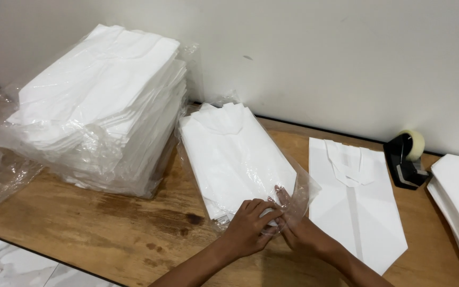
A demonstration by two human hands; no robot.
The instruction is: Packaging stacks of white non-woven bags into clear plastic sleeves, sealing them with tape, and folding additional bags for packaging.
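Both hands [272, 223] grip the bagged bundle's [235, 159] near end.

You face a plain white wall [320, 58] behind a worn wooden table [134, 234]; pale marbled floor [11, 266] shows at lower left.

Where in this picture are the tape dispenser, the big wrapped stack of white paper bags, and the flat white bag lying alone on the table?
tape dispenser [406, 159], head view, on its black body.
big wrapped stack [102, 101], head view, on its top face.
flat white bag [357, 207], head view, on its middle fold.
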